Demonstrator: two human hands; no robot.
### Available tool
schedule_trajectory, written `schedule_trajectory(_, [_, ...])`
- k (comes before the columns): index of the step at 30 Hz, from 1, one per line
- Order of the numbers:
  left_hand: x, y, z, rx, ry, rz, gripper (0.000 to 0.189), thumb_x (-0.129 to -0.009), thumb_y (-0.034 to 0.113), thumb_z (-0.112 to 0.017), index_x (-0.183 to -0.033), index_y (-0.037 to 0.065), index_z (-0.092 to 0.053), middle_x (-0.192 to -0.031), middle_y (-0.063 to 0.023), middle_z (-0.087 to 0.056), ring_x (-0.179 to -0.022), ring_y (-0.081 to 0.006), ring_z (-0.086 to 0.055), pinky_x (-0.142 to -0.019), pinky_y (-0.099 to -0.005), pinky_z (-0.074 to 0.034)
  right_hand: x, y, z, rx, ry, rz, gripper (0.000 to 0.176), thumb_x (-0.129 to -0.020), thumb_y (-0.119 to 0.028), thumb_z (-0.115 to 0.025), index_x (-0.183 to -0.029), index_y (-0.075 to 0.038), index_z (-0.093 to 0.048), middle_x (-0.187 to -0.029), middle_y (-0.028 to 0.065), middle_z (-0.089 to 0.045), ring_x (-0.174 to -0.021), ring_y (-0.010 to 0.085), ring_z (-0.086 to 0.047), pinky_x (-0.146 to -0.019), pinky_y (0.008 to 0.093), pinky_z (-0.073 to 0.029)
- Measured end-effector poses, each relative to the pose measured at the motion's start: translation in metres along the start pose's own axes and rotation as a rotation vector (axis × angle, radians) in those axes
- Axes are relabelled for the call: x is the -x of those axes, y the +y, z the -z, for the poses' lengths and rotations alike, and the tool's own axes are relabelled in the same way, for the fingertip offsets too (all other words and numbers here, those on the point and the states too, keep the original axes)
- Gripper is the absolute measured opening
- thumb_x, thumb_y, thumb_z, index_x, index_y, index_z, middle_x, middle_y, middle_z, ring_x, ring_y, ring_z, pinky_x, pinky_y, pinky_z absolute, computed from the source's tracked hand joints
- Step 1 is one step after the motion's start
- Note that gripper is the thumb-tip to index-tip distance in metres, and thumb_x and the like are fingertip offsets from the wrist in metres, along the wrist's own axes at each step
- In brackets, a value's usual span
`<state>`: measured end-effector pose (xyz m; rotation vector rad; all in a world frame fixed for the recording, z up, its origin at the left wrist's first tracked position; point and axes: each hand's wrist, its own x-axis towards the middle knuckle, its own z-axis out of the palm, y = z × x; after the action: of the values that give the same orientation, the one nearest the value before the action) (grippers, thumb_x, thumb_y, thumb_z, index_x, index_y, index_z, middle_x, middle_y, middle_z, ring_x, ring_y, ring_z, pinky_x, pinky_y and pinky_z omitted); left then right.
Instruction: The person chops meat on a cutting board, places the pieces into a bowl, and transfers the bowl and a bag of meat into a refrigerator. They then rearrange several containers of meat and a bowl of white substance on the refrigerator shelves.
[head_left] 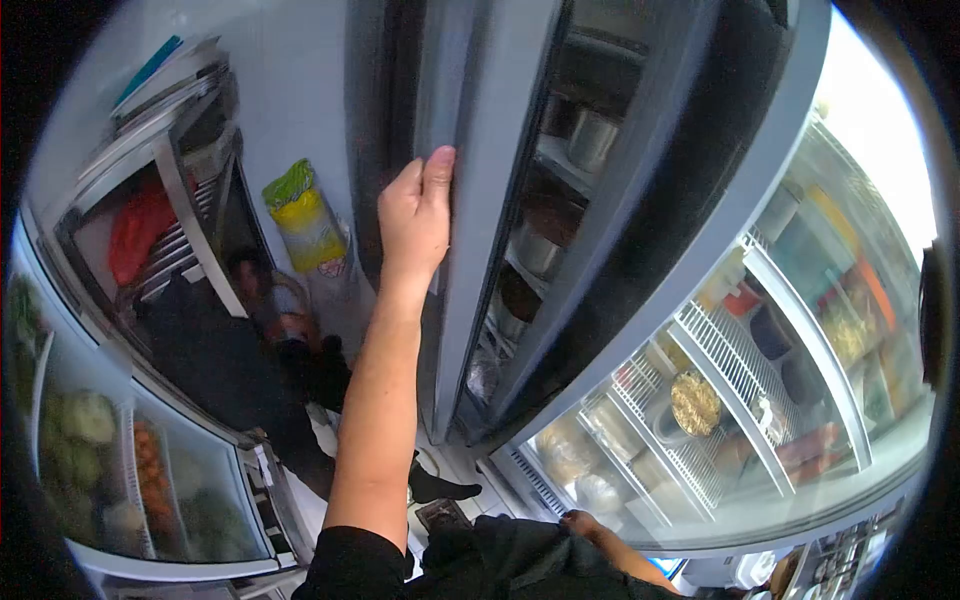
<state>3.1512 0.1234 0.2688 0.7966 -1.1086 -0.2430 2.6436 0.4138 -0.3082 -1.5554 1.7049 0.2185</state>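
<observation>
My left hand is at the end of an outstretched arm, fingers curled round the edge of a tall grey refrigerator door. The door stands ajar. Through the gap, metal pots show on shelves, with a plastic-wrapped item lower down. Low beside my dark clothing is my right hand, near the bottom of a glass-fronted fridge; its fingers are small and mostly hidden.
Wire shelves in the right fridge carry containers and a bowl of pale food. On the left, another glass-fronted fridge holds vegetables. A person in dark clothing is bent low near a metal rack; a yellow-green bag stands behind.
</observation>
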Motion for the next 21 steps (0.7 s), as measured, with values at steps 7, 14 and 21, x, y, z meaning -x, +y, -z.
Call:
schedule_trajectory(7, [0.001,0.011,0.002,0.02,-0.008,0.033,0.06,-0.099,0.049,-0.063,-0.071,-0.003,-0.053,-0.058,-0.0061,-0.042,-0.063,-0.0102,-0.037,-0.056,-0.0322,-0.038,-0.001,0.013,0.001,0.034,-0.161,0.067,0.052,-0.094,-0.052,-0.058,-0.119,-0.008,-0.07,-0.117,0.0196,-0.071,-0.11,0.0376,-0.066,-0.096,0.0455,-0.05])
schedule_trajectory(14, [0.0,0.011,0.008,-0.119,-0.081,0.026,0.059,-0.102,0.054,-0.054,-0.084,-0.002,-0.063,-0.067,-0.0053,-0.055,-0.069,-0.0121,-0.047,-0.065,-0.0309,-0.044,-0.015,0.097,-0.041,0.078,-0.131,0.079,0.041,-0.097,-0.042,-0.053,-0.118,-0.011,-0.07,-0.113,0.0197,-0.072,-0.106,0.0382,-0.067,-0.093,0.0476,-0.051])
schedule_trajectory(21, [-0.003,-0.001,0.004,-0.074,0.023,-0.128,0.067,-0.095,0.057,-0.064,-0.069,-0.004,-0.054,-0.058,-0.0202,-0.047,-0.055,-0.0217,-0.038,-0.054,-0.0391,-0.041,-0.021,0.148,-0.074,0.083,-0.045,0.063,0.037,-0.1,-0.036,-0.05,-0.117,-0.011,-0.071,-0.111,0.0211,-0.072,-0.105,0.0385,-0.068,-0.091,0.0484,-0.051])
